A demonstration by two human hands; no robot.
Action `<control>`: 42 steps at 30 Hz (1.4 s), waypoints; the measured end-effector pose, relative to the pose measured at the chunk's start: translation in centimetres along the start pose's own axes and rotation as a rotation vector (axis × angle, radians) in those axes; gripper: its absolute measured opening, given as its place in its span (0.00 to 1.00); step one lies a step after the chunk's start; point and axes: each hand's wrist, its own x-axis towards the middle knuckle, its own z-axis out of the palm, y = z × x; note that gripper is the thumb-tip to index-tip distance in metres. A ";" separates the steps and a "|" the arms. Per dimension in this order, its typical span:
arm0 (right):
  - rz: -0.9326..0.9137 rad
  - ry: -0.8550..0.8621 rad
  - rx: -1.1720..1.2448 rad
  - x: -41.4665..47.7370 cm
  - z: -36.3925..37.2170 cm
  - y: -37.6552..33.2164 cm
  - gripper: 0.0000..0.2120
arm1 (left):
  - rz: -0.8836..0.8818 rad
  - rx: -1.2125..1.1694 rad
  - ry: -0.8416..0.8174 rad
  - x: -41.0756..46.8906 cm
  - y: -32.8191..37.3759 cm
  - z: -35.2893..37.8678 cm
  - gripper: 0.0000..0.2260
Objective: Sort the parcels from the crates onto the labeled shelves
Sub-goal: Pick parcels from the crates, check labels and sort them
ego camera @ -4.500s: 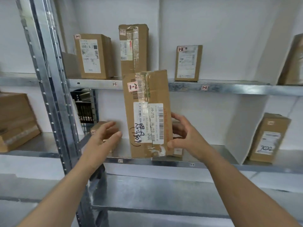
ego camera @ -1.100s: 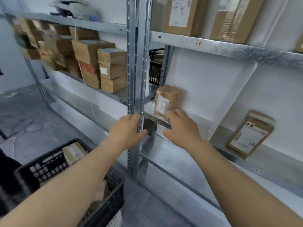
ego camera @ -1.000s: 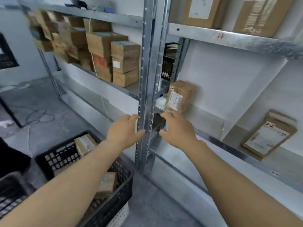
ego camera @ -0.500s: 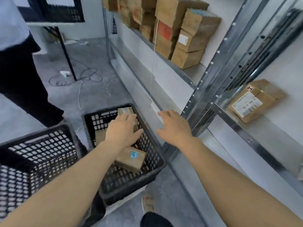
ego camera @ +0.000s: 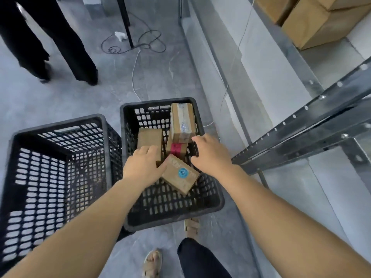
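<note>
A black crate (ego camera: 172, 219) on the floor holds several cardboard parcels: a taped upright one (ego camera: 181, 123), a plain one (ego camera: 149, 139), one with a red label (ego camera: 177, 149) and one with a blue sticker (ego camera: 180, 175). My left hand (ego camera: 142, 167) reaches into the crate, fingers relaxed, lying over the near end of the plain parcel and against the blue-sticker parcel. My right hand (ego camera: 210, 155) hovers spread above the crate's right side, just below the taped parcel. Neither hand holds anything.
A second black crate (ego camera: 56, 121) stands left of the first; I see no parcels in it. Another person's legs (ego camera: 60, 37) are at top left, with cables (ego camera: 136, 43) on the floor. The metal shelf frame (ego camera: 301, 127) and stacked boxes (ego camera: 313, 23) fill the right.
My view has swung from the shelves down to the crates. Both hands left the shelf post and dropped into the right-hand crate, the left one now against the parcels.
</note>
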 end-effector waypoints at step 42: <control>0.297 -0.233 0.512 6.9 17.7 2.0 0.18 | -0.564 -1.055 -0.246 5.0 -5.8 14.5 0.28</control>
